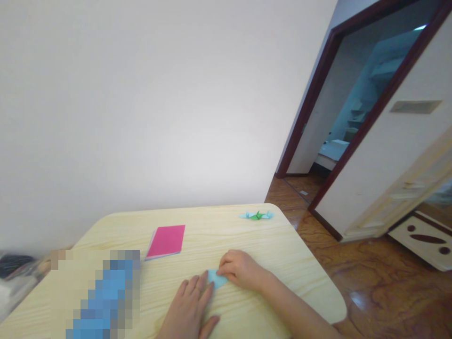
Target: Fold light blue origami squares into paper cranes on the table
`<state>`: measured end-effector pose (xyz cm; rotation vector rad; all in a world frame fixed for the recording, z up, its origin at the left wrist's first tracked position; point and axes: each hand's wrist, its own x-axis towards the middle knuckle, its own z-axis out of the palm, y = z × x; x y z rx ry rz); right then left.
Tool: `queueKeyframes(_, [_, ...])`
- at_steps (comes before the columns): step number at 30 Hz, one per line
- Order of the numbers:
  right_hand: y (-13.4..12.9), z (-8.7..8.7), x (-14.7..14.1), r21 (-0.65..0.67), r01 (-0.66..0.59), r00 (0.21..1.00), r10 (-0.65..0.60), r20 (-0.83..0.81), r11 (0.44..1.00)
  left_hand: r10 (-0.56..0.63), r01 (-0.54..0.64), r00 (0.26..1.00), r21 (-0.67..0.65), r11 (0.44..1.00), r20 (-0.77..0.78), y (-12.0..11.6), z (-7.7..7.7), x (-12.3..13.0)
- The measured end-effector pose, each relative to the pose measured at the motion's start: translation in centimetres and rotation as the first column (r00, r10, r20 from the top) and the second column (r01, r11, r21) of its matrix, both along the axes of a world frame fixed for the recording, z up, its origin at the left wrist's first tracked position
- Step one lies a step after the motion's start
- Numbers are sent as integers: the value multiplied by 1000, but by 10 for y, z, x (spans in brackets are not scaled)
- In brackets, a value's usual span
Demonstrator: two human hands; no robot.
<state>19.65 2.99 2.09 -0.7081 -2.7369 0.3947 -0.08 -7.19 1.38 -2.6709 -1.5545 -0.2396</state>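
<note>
A small light blue piece of folded paper [216,278] lies on the pale wooden table [282,263] between my hands. My left hand [192,306] rests flat with its fingers spread, two fingertips touching the paper's left edge. On the right, my right hand [242,270] has its fingers bent together, pinching the paper's upper right part. A stack of square paper with a pink sheet on top [166,241] sits further back on the left. Near the back right edge are small folded paper figures [258,215], green and light blue, in a row.
A pixelated blue object [106,296] is at the table's left. The white wall [176,103] stands behind the table. To the right are a dark red door frame [319,70], wooden floor and a low cream drawer unit [423,240].
</note>
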Motion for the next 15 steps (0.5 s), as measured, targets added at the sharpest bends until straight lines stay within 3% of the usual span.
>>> queueKeyframes(7, [-3,14,1,-1,4,998,-4,61,1000,-53,52,998,47,998,37,3,-4,-4])
queueKeyframes(15, [-6,11,3,24,21,998,-22,52,999,-92,89,988,24,996,122,7,-5,-9])
